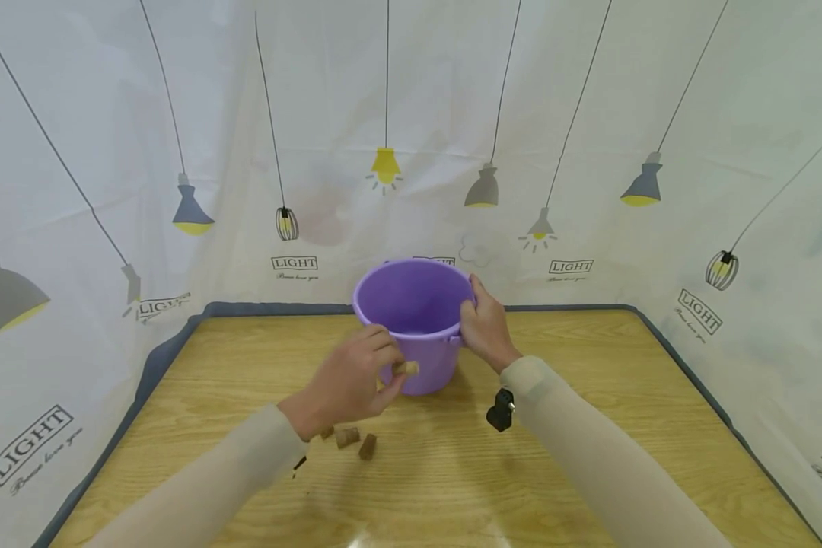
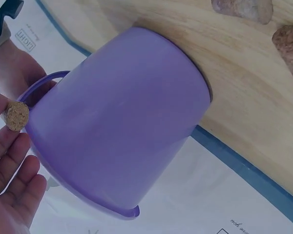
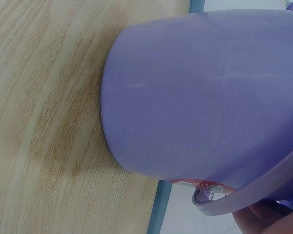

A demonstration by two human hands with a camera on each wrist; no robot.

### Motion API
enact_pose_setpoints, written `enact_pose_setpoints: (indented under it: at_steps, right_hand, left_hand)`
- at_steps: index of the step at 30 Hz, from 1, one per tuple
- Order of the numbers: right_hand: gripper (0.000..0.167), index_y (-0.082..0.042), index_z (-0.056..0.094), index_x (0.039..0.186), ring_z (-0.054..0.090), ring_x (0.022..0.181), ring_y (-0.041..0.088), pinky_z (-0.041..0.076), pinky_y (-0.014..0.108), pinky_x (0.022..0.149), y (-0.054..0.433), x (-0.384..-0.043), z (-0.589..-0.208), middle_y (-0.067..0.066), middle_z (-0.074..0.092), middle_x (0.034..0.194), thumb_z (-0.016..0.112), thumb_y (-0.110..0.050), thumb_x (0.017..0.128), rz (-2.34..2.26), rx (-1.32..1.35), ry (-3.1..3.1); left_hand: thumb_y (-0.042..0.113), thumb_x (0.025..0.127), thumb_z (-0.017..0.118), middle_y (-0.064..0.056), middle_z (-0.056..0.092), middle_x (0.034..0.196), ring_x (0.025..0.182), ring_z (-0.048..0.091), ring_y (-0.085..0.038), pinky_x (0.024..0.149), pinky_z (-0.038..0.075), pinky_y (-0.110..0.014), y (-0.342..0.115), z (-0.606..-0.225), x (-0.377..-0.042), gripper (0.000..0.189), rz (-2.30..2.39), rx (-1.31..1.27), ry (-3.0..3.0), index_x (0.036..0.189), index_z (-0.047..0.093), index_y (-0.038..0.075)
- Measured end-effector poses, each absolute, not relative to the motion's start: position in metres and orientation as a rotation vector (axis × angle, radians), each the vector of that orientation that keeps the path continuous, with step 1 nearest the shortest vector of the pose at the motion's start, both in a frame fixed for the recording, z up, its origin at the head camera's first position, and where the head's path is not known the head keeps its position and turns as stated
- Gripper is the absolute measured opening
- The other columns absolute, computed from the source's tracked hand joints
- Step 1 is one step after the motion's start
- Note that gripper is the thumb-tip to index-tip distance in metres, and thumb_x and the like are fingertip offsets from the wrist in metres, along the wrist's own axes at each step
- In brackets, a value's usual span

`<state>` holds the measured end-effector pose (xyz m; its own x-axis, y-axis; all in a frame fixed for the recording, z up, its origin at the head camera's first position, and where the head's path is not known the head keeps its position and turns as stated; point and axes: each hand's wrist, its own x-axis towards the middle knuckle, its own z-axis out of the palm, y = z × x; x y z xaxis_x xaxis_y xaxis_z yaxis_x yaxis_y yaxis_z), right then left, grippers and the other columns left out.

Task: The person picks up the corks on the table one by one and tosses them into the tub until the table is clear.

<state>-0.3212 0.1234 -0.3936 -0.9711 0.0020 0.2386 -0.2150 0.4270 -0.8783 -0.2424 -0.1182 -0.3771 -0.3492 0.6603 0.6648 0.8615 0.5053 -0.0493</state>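
A purple bucket (image 1: 428, 364) stands on the table in the middle of the head view, its mouth facing up. Its rim is gripped on the right by my right hand (image 1: 486, 326), next to the handle mount. My left hand (image 1: 352, 374) pinches a cork (image 2: 17, 116) between thumb and fingers, just in front of the bucket's near left side and a little below the rim. In the right wrist view the bucket's handle (image 3: 263, 190) hangs along the wall, with part of my right hand behind it. How much the bucket holds is hidden.
Several more corks (image 1: 347, 437) lie on the wooden table (image 1: 562, 441) below my left forearm, one partly hidden by the wrist. White cloth (image 1: 438, 91) printed with lamps surrounds the table, with a dark blue border along the table's edges. Black devices hang at both wrists.
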Motion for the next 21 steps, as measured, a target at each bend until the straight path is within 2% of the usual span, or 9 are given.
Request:
enact_pose_setpoints:
  at_steps: [11,18,21]
  right_hand:
    - [0.063,-0.012,0.02,0.165,0.053,0.045,0.016,0.057,0.035,0.047,0.123,-0.322,-0.394,0.021,0.047,0.153,0.034,-0.017,0.104,1.559,0.182,-2.48]
    - [0.063,-0.011,0.022,0.165,0.053,0.045,0.016,0.056,0.035,0.046,0.123,-0.323,-0.395,0.019,0.044,0.157,0.034,-0.017,0.103,1.526,0.187,-2.48]
    - [0.063,-0.01,0.023,0.164,0.063,0.059,0.021,0.056,0.033,0.049,0.124,-0.323,-0.395,0.018,0.043,0.158,0.035,-0.016,0.103,1.483,0.19,-2.484]
  left_hand:
    - [0.013,0.08,0.079,-0.001,0.068,0.083,0.084,0.061,-0.02,0.084,0.057,-0.031,-0.115,-0.358,-0.251,0.01,-0.364,-1.198,-2.047,0.079,0.07,0.009]
    - [0.013,0.084,0.077,-0.002,0.068,0.084,0.086,0.062,-0.021,0.086,0.056,-0.033,-0.112,-0.349,-0.258,0.007,-0.353,-1.134,-2.057,0.083,0.072,0.008]
    - [0.013,0.084,0.077,-0.002,0.068,0.084,0.086,0.062,-0.021,0.087,0.056,-0.034,-0.11,-0.349,-0.262,0.006,-0.358,-1.111,-2.057,0.084,0.072,0.008]
